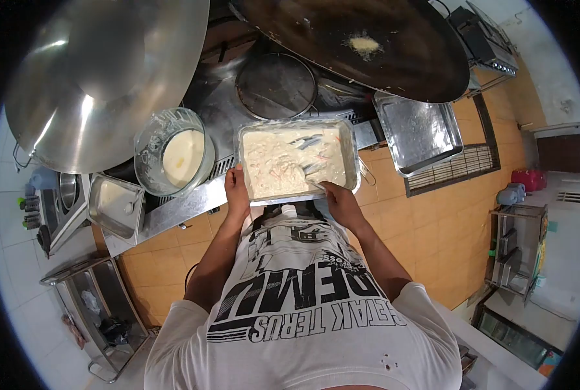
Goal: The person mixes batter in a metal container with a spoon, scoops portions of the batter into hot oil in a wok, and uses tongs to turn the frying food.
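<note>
A rectangular metal tray (352, 146) of thick pale batter (270, 156) with orange shreds is in front of my body. My left hand (236, 190) grips the tray's near left side, fingers partly hidden beneath it. At the near right edge, my right hand (342, 204) is closed around the thin handle of a utensil (316, 186). The utensil's far end is sunk in the batter, so its kind is hidden. Dark streaks of tray bottom show through the batter at the upper right.
Left of the tray stands a glass bowl (206, 156) with pale liquid, beside a small metal pan (138, 218) holding a ladle. A large steel wok (114, 71) and a dark wok (394, 39) lie beyond. A round sieve (277, 84) and an oily metal tray (420, 133) are near.
</note>
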`<act>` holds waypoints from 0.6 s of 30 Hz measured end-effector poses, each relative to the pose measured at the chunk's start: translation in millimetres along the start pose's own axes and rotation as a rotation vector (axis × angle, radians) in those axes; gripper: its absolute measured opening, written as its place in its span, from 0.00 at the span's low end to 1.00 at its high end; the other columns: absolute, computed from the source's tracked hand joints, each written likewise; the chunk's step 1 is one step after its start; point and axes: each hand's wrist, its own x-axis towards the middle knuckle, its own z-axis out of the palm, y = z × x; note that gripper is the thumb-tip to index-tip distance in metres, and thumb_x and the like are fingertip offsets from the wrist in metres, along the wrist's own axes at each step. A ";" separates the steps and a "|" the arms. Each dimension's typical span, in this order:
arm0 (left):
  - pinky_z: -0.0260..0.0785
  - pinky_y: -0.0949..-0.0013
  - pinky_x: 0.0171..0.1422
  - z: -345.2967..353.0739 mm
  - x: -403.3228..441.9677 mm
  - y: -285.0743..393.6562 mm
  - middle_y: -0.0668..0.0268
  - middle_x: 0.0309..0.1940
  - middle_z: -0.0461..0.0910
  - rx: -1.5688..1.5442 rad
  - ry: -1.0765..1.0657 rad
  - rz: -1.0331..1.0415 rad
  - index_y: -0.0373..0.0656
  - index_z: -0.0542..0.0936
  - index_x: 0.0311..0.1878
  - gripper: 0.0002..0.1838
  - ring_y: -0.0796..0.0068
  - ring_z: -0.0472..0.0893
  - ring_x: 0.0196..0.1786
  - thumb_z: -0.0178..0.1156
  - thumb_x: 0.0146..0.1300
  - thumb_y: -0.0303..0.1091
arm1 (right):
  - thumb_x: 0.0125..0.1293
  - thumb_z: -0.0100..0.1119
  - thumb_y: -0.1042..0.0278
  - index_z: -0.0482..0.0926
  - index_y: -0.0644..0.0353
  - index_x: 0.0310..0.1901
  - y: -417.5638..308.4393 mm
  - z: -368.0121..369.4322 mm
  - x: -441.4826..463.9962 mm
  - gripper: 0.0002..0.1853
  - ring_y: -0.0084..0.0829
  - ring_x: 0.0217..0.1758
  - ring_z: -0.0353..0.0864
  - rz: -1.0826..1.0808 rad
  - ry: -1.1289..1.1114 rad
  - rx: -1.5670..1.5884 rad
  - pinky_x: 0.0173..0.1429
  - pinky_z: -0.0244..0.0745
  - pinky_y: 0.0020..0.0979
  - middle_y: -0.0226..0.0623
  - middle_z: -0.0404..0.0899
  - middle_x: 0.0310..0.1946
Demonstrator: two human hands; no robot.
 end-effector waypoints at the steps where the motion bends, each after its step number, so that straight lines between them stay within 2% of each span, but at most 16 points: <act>1: 0.65 0.77 0.38 3.5 -2.1 5.3 0.71 0.27 0.73 0.000 0.005 0.003 0.40 0.73 0.37 0.14 0.84 0.70 0.32 0.48 0.70 0.42 | 0.59 0.49 0.78 0.76 0.63 0.47 -0.3 2.2 3.7 0.14 0.51 0.40 0.78 -0.020 0.009 0.029 0.42 0.73 0.40 0.56 0.78 0.37; 4: 0.66 0.77 0.40 -2.0 2.6 -0.5 0.70 0.29 0.76 0.052 -0.032 0.023 0.37 0.75 0.42 0.16 0.83 0.72 0.34 0.48 0.70 0.42 | 0.62 0.48 0.75 0.76 0.64 0.47 1.1 11.6 16.8 0.12 0.49 0.40 0.78 -0.063 0.015 0.101 0.44 0.73 0.37 0.56 0.78 0.37; 6: 0.66 0.77 0.40 -5.5 4.0 -4.7 0.69 0.30 0.77 0.073 -0.057 0.023 0.37 0.76 0.42 0.17 0.83 0.72 0.34 0.48 0.70 0.42 | 0.64 0.48 0.73 0.76 0.64 0.47 1.4 16.9 25.5 0.12 0.46 0.41 0.79 -0.072 -0.004 0.127 0.45 0.72 0.35 0.55 0.78 0.38; 10: 0.65 0.77 0.40 -8.3 6.8 -8.9 0.69 0.32 0.78 0.173 -0.050 0.091 0.36 0.77 0.40 0.17 0.84 0.71 0.34 0.48 0.70 0.42 | 0.67 0.45 0.73 0.75 0.65 0.48 1.8 13.2 33.6 0.12 0.31 0.39 0.77 0.031 -0.113 0.286 0.45 0.69 0.27 0.44 0.79 0.35; 12: 0.67 0.77 0.40 -12.2 6.5 -9.1 0.68 0.35 0.78 0.210 -0.078 0.096 0.35 0.77 0.43 0.18 0.84 0.73 0.35 0.47 0.71 0.42 | 0.68 0.45 0.73 0.75 0.66 0.49 -1.9 6.3 31.5 0.13 0.25 0.38 0.74 0.065 -0.154 0.348 0.45 0.68 0.24 0.38 0.79 0.34; 13: 0.67 0.77 0.40 -12.9 5.3 -9.5 0.68 0.36 0.79 0.228 -0.092 0.098 0.35 0.76 0.45 0.18 0.83 0.74 0.35 0.47 0.71 0.42 | 0.68 0.45 0.73 0.75 0.66 0.49 -0.5 3.7 31.5 0.13 0.24 0.38 0.73 0.059 -0.166 0.340 0.45 0.67 0.24 0.37 0.78 0.34; 18: 0.66 0.77 0.38 -1.7 -13.1 7.2 0.70 0.33 0.78 0.126 -0.033 0.059 0.36 0.77 0.40 0.18 0.85 0.72 0.33 0.47 0.71 0.42 | 0.68 0.44 0.73 0.74 0.65 0.50 -0.3 -8.6 30.0 0.13 0.23 0.38 0.72 0.018 -0.161 0.358 0.45 0.67 0.22 0.34 0.77 0.34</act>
